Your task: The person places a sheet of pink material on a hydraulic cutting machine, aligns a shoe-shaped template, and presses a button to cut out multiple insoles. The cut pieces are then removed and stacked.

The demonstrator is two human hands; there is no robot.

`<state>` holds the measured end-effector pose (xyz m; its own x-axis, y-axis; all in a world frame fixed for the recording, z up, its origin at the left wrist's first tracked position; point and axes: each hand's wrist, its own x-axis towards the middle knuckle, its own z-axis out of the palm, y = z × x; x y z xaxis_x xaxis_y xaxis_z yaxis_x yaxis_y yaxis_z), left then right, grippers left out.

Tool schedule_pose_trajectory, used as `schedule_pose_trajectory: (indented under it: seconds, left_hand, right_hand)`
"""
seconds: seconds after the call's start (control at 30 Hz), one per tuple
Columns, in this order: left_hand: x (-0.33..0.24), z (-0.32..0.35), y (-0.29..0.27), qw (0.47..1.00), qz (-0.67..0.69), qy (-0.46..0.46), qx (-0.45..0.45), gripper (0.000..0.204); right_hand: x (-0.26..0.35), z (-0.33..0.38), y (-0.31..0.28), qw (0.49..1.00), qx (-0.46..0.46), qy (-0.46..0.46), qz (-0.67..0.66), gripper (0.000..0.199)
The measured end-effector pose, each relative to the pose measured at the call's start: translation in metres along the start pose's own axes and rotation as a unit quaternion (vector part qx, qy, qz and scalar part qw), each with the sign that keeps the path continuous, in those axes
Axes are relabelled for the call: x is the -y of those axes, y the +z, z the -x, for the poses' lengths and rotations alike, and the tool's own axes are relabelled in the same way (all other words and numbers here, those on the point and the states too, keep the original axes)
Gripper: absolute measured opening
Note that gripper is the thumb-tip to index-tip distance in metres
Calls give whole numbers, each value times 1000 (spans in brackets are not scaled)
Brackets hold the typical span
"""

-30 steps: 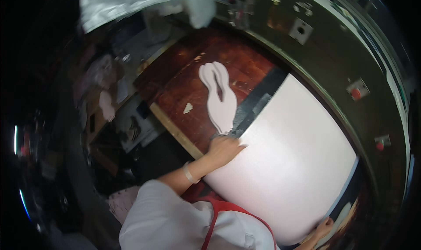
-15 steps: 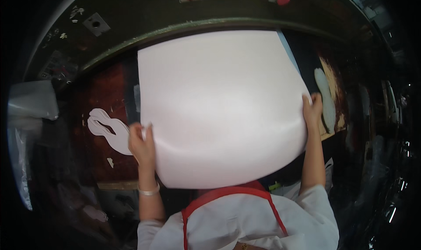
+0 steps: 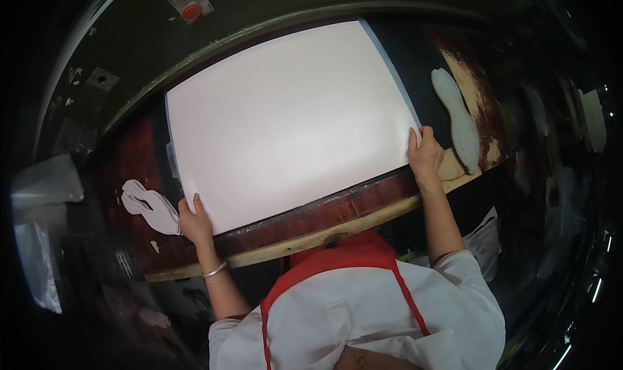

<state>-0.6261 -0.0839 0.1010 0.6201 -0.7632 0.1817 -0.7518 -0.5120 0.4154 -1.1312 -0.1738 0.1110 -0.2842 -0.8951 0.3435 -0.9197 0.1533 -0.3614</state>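
Observation:
A large pale pinkish-white sheet [image 3: 292,123] lies nearly flat in front of me. Its near-left corner is in the grip of my left hand [image 3: 196,222], thumb on top and fingers curled at the edge. At the near-right corner, my right hand [image 3: 426,155] pinches the sheet the same way. Thin blue-grey strips show along the sheet's left and right edges, from a layer underneath. Just left of my left hand rests a small stack of pale sole-shaped cut-outs [image 3: 159,215]. To the right of my right hand lies a pale greenish sole-shaped piece [image 3: 457,114].
The brown work table [image 3: 337,208] has a wooden front edge [image 3: 311,239]. Beyond it stands a dark green machine body [image 3: 259,0] with a red push button [image 3: 192,11]. Clear plastic [image 3: 48,182] hangs at far left. A light scrap [image 3: 155,246] sits by the cut-outs.
The sheet, bowed up toward me before, has flattened and moved away from me, baring the table's front edge. Both hands keep hold of its corners. The whole view has turned and shifted.

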Motion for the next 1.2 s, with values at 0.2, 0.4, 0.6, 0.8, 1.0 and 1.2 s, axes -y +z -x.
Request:
schedule_pose_trajectory:
  seconds: [0.2,0.4,0.6,0.8,1.0,1.2]
  left_hand:
    - [14,-7,19,995,29,31,-85,40]
    - [36,-23,34,997,65,-2,-39,41]
    - [38,-25,29,987,62,118,-94,27]
    - [28,-27,26,980,46,171,-86,28]
    - [38,-29,35,995,82,16,-54,35]
    - [41,-1,30,990,86,95,-56,34]
  right_hand:
    - [-18,-10,3,998,-11,-57,-9,24]
    - [-121,3,-48,984,-53,78,153,64]
    - [-165,-7,-64,993,94,57,-35,80]
    - [-113,4,-68,971,123,173,-106,88]
    - [-138,1,-39,995,103,12,-9,102]
    - [-128,-12,-60,976,52,16,-211,90]
